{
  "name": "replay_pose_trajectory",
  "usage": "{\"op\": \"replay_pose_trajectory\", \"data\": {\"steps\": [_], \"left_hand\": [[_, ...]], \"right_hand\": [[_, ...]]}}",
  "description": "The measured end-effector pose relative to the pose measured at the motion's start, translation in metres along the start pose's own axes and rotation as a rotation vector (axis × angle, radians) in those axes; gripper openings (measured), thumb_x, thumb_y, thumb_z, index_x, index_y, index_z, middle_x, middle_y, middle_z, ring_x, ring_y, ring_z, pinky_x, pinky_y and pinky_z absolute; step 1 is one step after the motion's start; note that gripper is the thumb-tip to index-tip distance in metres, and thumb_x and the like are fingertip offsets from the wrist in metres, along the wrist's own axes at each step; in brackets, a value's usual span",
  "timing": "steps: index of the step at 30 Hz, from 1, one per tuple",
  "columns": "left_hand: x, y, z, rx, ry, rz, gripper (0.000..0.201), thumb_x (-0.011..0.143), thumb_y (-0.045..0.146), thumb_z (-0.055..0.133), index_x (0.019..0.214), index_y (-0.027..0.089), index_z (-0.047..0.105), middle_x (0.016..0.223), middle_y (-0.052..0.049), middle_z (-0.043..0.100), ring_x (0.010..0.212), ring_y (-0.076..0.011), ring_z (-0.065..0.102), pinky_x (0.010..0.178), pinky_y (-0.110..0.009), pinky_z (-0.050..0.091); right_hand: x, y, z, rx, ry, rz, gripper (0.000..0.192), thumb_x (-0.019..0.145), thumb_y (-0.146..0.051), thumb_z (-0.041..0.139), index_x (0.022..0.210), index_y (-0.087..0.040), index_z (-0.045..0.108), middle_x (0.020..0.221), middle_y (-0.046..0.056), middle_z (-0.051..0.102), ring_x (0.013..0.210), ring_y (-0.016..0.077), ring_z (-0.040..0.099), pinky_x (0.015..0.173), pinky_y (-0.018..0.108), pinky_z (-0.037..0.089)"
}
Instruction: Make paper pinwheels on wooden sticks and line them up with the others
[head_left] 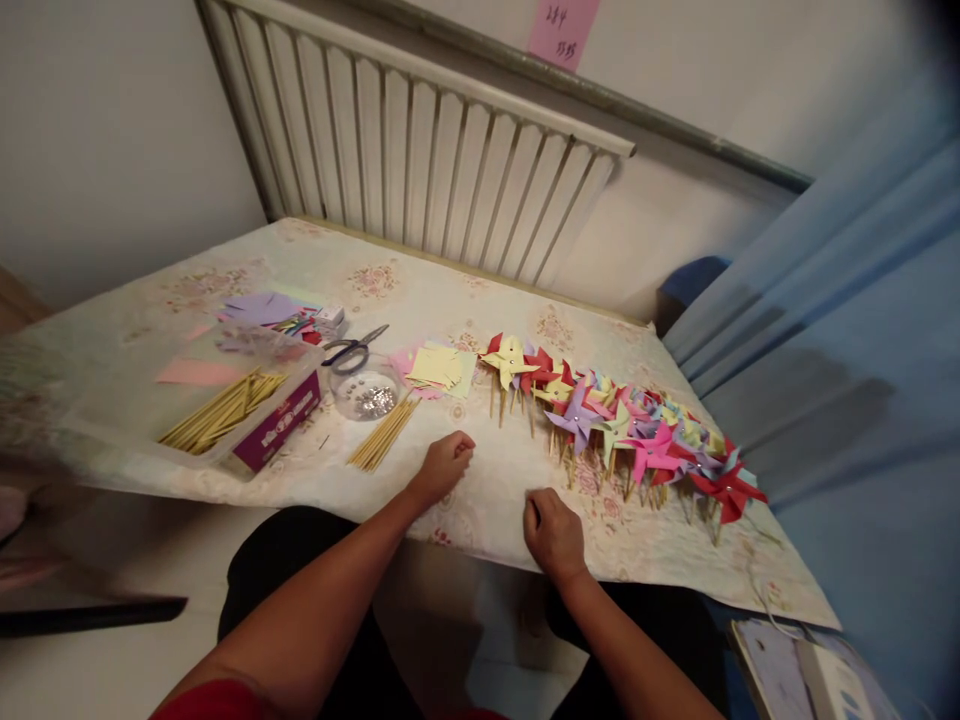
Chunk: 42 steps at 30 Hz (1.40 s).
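My left hand [446,462] and right hand [553,535] rest curled, fingers empty, at the desk's [480,505] near edge. A careless sweep rightward could, I judge, scatter the pinwheels [622,425].

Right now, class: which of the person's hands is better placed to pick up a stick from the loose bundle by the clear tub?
Probably the left hand: the loose sticks lie just beyond it, while the right hand rests farther away.

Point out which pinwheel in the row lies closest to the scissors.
The yellow pinwheel at the row's left end, beside the yellow paper squares. The others trail off rightwards, away from the scissors, ending in a red pinwheel.
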<state>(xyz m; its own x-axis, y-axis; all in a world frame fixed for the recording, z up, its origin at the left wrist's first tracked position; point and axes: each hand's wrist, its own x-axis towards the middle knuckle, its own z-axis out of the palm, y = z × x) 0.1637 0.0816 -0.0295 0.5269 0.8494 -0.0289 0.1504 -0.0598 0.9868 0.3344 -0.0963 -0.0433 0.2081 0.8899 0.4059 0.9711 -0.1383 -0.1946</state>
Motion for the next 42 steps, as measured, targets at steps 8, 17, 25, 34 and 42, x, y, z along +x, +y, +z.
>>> {"op": "replay_pose_trajectory", "data": {"steps": [8, 17, 25, 34, 42], "left_hand": [[0.006, 0.002, -0.001, -0.075, -0.022, -0.064, 0.006, 0.075, 0.021, 0.056, 0.079, 0.018, 0.059, 0.064, 0.004, 0.054, 0.055, -0.0104, 0.053, 0.049, -0.021, 0.045], [0.012, 0.007, -0.004, -0.148, -0.046, -0.168, 0.005, 0.074, 0.015, 0.056, 0.077, 0.017, 0.059, 0.063, 0.003, 0.056, 0.053, -0.0101, 0.054, 0.049, -0.021, 0.045], [0.015, 0.009, -0.009, -0.257, -0.081, -0.198, 0.004, 0.072, 0.015, 0.058, 0.076, 0.017, 0.058, 0.062, 0.003, 0.056, 0.055, -0.0102, 0.056, 0.052, -0.021, 0.044], [0.016, 0.011, -0.013, -0.315, -0.077, -0.244, 0.005, 0.073, 0.012, 0.058, 0.075, 0.016, 0.057, 0.064, 0.002, 0.057, 0.052, -0.0085, 0.053, 0.05, -0.021, 0.043], [0.017, 0.013, -0.017, -0.301, -0.081, -0.263, 0.007, 0.076, 0.008, 0.055, 0.076, 0.015, 0.058, 0.067, 0.002, 0.058, 0.049, -0.0075, 0.051, 0.049, -0.021, 0.042]], "right_hand": [[0.001, -0.002, 0.001, -0.018, -0.002, 0.006, 0.018, 0.09, -0.013, 0.046, 0.091, -0.019, 0.063, 0.084, 0.004, 0.064, 0.078, 0.0157, 0.06, 0.071, 0.025, 0.041], [0.002, -0.004, 0.002, -0.052, -0.002, 0.05, 0.018, 0.09, -0.013, 0.046, 0.088, -0.019, 0.063, 0.082, 0.004, 0.063, 0.076, 0.0155, 0.059, 0.07, 0.025, 0.039], [0.009, -0.006, 0.003, 0.006, 0.001, 0.041, 0.02, 0.088, -0.014, 0.045, 0.085, -0.019, 0.065, 0.08, 0.004, 0.065, 0.074, 0.0149, 0.061, 0.07, 0.024, 0.042], [0.073, -0.028, 0.009, 0.205, -0.026, 0.071, 0.021, 0.088, -0.019, 0.045, 0.084, -0.018, 0.066, 0.079, 0.005, 0.069, 0.071, 0.0163, 0.062, 0.07, 0.025, 0.043], [0.128, -0.05, 0.012, 0.239, 0.02, 0.033, 0.02, 0.087, -0.019, 0.046, 0.078, -0.018, 0.064, 0.073, 0.003, 0.066, 0.067, 0.015, 0.058, 0.067, 0.025, 0.04]]}}
